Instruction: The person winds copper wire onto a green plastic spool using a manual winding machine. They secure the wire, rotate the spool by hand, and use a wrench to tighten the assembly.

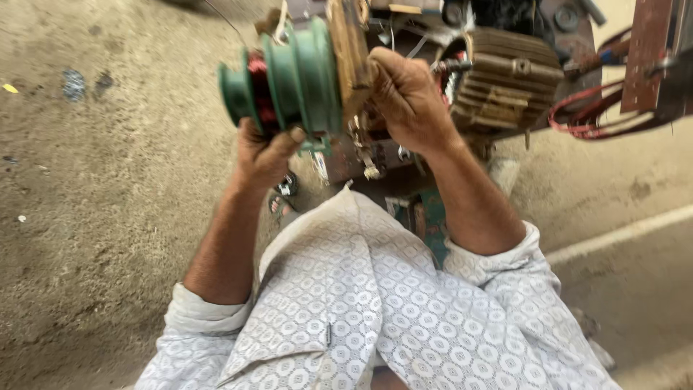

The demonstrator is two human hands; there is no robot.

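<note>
1. At the twelve o'clock edge of the head view, a green stepped coil former [292, 76] stands raised in front of the person's chest, its grooves facing eleven o'clock. Red-brown copper wire [258, 90] fills one groove; the former is carried high, seemingly so that the winding faces the eyes.

2. At nine o'clock of the former, the left hand [263, 155] cups it from below, thumb pressed on the green rim and fingers curled behind. This grip is closed on the former and appears to bear its weight.

3. At three o'clock of the former, the right hand [408, 101] is clenched against a brownish wooden end plate [354, 58] that touches the green body. What the fingers pinch cannot be told; the hand seems to steady the assembly from the opposite side.

4. Toward two o'clock, a ribbed motor housing [509, 76] lies just behind the right hand, with red cables [588, 119] looping away at three o'clock beside a rusty metal bracket [646, 54].

5. From six o'clock upward, the patterned white shirt [375, 303] fills the lower frame, sleeves rolled. A sandalled foot [283, 198] shows below the former on the dusty concrete floor [94, 217].
</note>
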